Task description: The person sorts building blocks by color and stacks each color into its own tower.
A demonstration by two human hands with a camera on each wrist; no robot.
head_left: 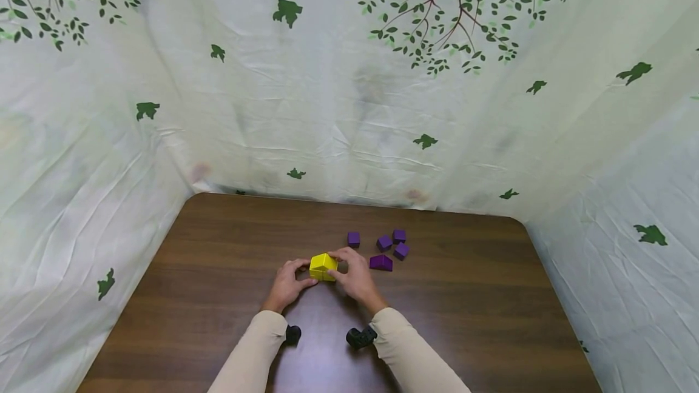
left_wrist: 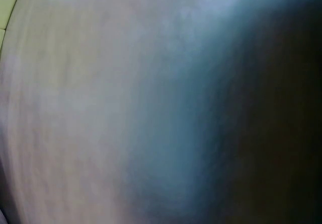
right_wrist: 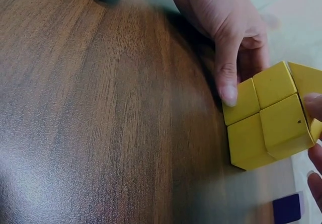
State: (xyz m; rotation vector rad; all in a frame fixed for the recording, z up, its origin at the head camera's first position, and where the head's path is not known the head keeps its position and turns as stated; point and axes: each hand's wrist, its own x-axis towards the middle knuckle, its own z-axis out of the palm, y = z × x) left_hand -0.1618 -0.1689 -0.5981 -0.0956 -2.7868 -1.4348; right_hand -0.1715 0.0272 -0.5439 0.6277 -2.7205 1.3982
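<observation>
Several yellow cubes (right_wrist: 286,126) stand together as a two-by-two block on the table, a yellow triangular block (head_left: 323,261) on top. My left hand (head_left: 288,284) grips the lower cubes from the left, its thumb (right_wrist: 229,90) on the front face in the right wrist view. On the other side, my right hand (head_left: 357,278) pinches the triangular block between thumb and fingers. A blurred surface fills most of the left wrist view; only a yellow edge (left_wrist: 7,5) shows at its upper left corner.
Beyond my right hand lie several loose purple cubes (head_left: 384,243) and a purple triangular block (head_left: 381,263). The brown wooden table (head_left: 464,314) is bordered by a white cloth (head_left: 327,108) printed with leaves. Dark wrist cameras (head_left: 360,338) sit below both sleeves.
</observation>
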